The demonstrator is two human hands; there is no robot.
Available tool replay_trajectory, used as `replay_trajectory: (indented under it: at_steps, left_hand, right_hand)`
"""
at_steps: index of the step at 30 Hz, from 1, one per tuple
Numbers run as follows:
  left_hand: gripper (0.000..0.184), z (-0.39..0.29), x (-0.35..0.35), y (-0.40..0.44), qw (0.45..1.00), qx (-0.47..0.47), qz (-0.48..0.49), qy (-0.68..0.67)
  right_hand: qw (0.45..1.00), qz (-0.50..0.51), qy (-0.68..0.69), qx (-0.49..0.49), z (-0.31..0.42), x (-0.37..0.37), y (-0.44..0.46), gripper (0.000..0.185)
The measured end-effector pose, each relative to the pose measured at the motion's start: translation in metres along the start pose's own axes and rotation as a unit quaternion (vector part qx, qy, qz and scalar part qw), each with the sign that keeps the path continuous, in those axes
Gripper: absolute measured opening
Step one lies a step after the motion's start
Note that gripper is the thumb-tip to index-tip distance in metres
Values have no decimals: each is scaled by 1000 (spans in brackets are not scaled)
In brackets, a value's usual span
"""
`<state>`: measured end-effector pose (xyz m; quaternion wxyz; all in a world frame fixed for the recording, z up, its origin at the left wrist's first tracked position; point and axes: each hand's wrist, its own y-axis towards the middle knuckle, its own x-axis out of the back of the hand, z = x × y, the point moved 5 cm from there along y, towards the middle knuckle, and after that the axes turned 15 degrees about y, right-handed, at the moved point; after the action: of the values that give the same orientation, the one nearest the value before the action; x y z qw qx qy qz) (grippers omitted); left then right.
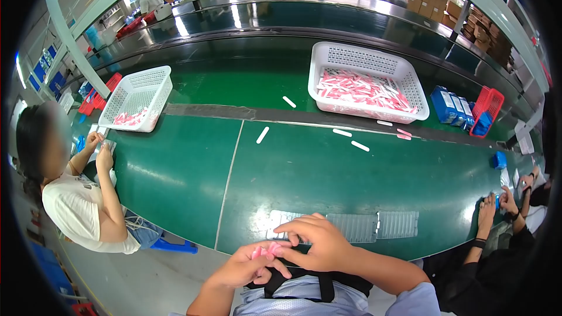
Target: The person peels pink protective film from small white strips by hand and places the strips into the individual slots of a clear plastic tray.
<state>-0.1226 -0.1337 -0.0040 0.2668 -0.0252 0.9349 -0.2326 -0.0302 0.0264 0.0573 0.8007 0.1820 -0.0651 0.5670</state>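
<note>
Close to my body at the table's near edge, my left hand (pixel 244 266) is closed round small pink pieces (pixel 266 250). The fingertips of my right hand (pixel 316 240) pinch at the same pink pieces from the right. How many pieces there are is hard to tell. Just beyond my hands, clear plastic trays (pixel 354 227) lie in a row along the green table's (pixel 310 187) near edge, and my right hand covers part of the left one. Farther off stands a large white basket (pixel 366 114) full of pink and white pieces.
Several loose white pieces (pixel 359 146) lie mid-table. A smaller white basket (pixel 136 93) stands at left, near a seated person (pixel 88 205). Blue boxes (pixel 448 106) and a red basket (pixel 487 111) are at right. Other people's hands (pixel 486 216) work at the far right.
</note>
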Motion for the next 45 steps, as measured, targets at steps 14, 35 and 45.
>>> replay_trajectory:
  at_steps: [14,35,45]
  left_hand:
    - [45,-13,12,-14,995,-48,-78,46]
    - [28,-18,-12,-12,961,-137,-39,237]
    - [25,-32,-28,25,974,-137,-139,115]
  right_hand:
    - [931,91,-305,181,-23,6,-27,23]
    - [908,-243,332,-73,-48,64,-16,9]
    - [918,-155,333,-150,-39,31,-20,11]
